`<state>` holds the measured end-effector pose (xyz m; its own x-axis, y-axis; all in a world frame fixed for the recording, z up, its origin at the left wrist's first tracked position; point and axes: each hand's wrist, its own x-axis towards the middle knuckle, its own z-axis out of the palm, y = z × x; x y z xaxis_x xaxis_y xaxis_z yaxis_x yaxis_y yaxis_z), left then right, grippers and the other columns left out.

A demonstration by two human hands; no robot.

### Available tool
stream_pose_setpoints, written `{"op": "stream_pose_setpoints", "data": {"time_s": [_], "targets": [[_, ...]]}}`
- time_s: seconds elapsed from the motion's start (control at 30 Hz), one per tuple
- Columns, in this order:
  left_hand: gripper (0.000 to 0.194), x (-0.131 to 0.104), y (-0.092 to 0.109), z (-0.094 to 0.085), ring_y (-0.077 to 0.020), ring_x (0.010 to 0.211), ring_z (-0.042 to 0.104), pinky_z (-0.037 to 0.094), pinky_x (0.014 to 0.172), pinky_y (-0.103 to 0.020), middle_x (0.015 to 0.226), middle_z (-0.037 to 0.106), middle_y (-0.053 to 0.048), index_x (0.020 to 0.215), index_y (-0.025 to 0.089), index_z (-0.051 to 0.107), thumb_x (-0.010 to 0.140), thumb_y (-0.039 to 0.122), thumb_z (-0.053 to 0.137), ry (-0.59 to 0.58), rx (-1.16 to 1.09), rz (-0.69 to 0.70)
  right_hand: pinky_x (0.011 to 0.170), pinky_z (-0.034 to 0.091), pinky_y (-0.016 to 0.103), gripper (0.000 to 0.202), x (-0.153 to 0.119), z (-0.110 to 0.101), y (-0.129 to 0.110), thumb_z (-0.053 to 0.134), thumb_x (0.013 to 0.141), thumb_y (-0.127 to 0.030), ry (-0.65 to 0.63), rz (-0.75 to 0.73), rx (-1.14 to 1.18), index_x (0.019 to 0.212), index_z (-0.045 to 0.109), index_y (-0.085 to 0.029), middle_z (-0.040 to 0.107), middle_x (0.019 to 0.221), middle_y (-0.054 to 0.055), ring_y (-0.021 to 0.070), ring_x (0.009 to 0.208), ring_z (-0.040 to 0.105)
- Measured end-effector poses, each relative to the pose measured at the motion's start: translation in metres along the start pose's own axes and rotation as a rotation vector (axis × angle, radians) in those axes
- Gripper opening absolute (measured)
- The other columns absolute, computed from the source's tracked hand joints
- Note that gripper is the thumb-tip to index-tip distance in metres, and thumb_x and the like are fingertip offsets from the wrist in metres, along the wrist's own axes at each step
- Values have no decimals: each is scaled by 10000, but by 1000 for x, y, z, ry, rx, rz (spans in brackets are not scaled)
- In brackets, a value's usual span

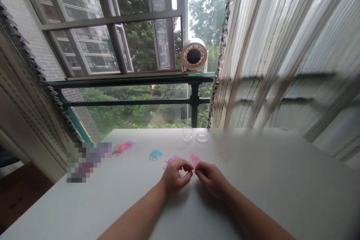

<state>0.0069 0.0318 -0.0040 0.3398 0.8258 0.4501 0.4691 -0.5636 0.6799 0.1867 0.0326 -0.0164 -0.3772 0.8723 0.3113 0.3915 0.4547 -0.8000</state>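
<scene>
Over the white table, my left hand (176, 175) and my right hand (211, 178) meet fingertip to fingertip. Thumb and forefinger of each are pinched together; whatever lies between them is too small to make out. Just beyond my right fingertips is a pile of small pink pieces (194, 158). A purple-pink pile (171, 160) lies behind my left hand, which partly covers it. Farther left sits a heap of small turquoise pieces (155, 154).
A clear round cup (187, 134) and a clear lid or shallow dish (201, 138) stand near the table's (135, 210) far edge. A pink and blue packet (124, 147) lies left, beside a blurred-out patch. A white fan (194, 56) stands by the window. Curtains hang on both sides.
</scene>
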Motion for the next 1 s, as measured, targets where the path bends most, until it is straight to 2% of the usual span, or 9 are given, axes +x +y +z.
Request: {"op": "stream_pose_setpoints", "data": {"time_s": [0.17, 0.33, 0.5, 0.7, 0.83, 0.9, 1.0], "targets": [[125, 0, 3, -1, -134, 688, 573, 443, 647, -242, 712, 639, -26, 788, 175, 648, 689, 176, 572, -7, -3, 16, 520, 326, 218, 107, 0, 0, 2, 502, 774, -241, 14, 31, 33, 731, 560, -162, 493, 580, -29, 92, 530, 401], [123, 1, 3, -2, -131, 687, 574, 445, 655, -247, 735, 648, -32, 800, 171, 646, 704, 188, 571, -15, 9, 27, 504, 329, 208, 162, 0, -3, 2, 521, 762, -227, -25, 32, 102, 901, 573, -162, 495, 605, -32, 84, 517, 401], [124, 1, 2, -3, -132, 682, 572, 444, 653, -247, 714, 640, -30, 808, 171, 648, 713, 205, 575, -24, 7, 39, 529, 350, 218, 118, -1, -4, 2, 523, 758, -232, -32, 22, 58, 792, 601, -150, 539, 626, -8, 95, 549, 428], [116, 1, 3, -2, -126, 681, 564, 439, 655, -247, 710, 632, -24, 810, 168, 639, 720, 199, 573, -33, 18, 56, 508, 331, 203, 76, -1, -2, -2, 509, 747, -191, -12, -21, -13, 729, 575, -159, 494, 581, -27, 86, 525, 403], [134, 1, 1, -2, -122, 695, 562, 435, 654, -246, 766, 645, -30, 842, 164, 627, 724, 179, 568, -20, 4, 44, 530, 341, 204, 79, 4, -23, 3, 509, 730, -162, 45, -100, -186, 704, 583, -165, 519, 608, -13, 93, 545, 432], [141, 2, -2, -3, -119, 697, 562, 433, 652, -243, 777, 645, -29, 860, 162, 619, 733, 176, 561, -7, -9, 30, 558, 354, 216, 94, 6, -43, 12, 501, 732, -159, 137, -51, -327, 712, 593, -171, 553, 647, 0, 100, 555, 448], [134, 2, -6, -6, -116, 693, 563, 430, 654, -241, 766, 639, -25, 870, 161, 612, 754, 187, 550, 6, -19, 12, 614, 372, 236, 125, 7, -72, 29, 495, 733, -176, 242, 104, -536, 695, 614, -178, 592, 691, 20, 123, 605, 493]]}}
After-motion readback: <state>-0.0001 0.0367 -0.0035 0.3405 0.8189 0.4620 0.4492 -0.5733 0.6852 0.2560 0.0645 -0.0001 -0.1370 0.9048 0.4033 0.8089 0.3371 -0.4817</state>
